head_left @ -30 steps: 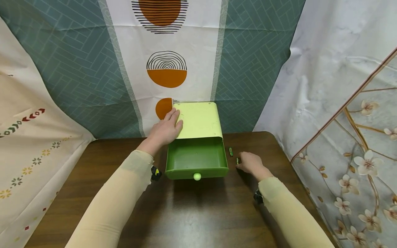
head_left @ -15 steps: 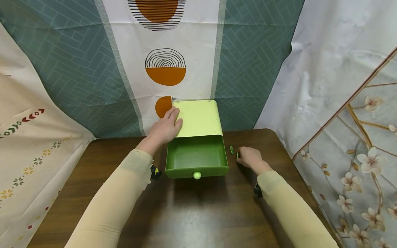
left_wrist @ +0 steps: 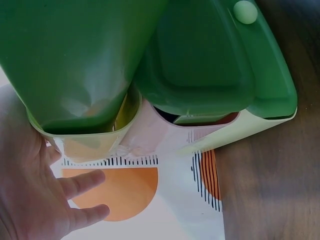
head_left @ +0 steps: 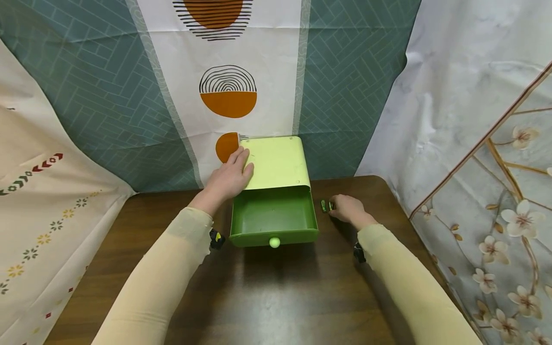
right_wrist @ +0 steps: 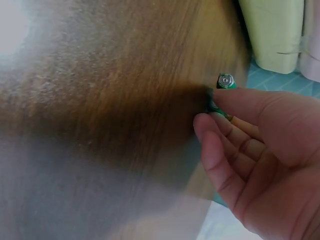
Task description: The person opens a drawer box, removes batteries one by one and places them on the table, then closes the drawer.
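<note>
A small drawer cabinet with a pale yellow-green top [head_left: 278, 165] stands at the table's back. Its green drawer [head_left: 273, 215] is pulled out, showing a bare floor and a round light green knob [head_left: 274, 242]. My left hand [head_left: 228, 179] rests on the cabinet's top left edge, fingers extended. To the right of the drawer, my right hand [head_left: 348, 210] pinches a green battery [head_left: 331, 206] between thumb and fingers, low at the tabletop. Just left of it lies a second green battery [head_left: 324, 206], whose metal end [right_wrist: 226, 81] shows in the right wrist view.
The brown wooden table [head_left: 267, 297] has its rounded corner at back right. Patterned cloth [head_left: 345, 96] hangs close behind the cabinet. Lower down, the left wrist view shows further cabinet tiers, one with a pinkish shell [left_wrist: 150, 130].
My right hand has moved away from me with the pinched battery, which now stands level beside the other battery. My left hand stays on the cabinet. The head view has shifted slightly.
</note>
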{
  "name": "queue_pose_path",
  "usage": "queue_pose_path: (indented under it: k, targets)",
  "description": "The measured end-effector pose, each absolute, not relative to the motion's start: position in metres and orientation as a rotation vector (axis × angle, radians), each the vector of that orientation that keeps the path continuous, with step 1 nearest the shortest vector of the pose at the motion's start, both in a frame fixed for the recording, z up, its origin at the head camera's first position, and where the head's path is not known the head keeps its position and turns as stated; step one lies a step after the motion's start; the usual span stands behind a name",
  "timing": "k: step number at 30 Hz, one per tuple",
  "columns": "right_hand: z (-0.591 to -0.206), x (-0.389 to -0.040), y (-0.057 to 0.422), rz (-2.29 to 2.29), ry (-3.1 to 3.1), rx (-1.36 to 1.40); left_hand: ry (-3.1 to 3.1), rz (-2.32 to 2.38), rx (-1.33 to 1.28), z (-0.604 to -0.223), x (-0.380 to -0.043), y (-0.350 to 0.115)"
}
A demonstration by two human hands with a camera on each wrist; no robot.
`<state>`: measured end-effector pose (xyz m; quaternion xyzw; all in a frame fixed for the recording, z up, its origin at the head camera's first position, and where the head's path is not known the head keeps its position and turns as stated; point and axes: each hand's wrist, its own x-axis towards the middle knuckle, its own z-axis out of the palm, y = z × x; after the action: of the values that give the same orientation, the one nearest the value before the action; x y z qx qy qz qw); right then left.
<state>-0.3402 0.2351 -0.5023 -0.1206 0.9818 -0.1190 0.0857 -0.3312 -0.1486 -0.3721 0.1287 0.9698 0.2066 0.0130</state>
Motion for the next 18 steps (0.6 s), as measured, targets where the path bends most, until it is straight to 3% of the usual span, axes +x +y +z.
queue_pose_path:
  k: [18]
  targets:
    - [-0.4992, -0.3438, 0.2303, -0.371, 2.874, -0.320, 3.024, 0.643, 0.398, -0.3703, -0.3301, -0.1488]
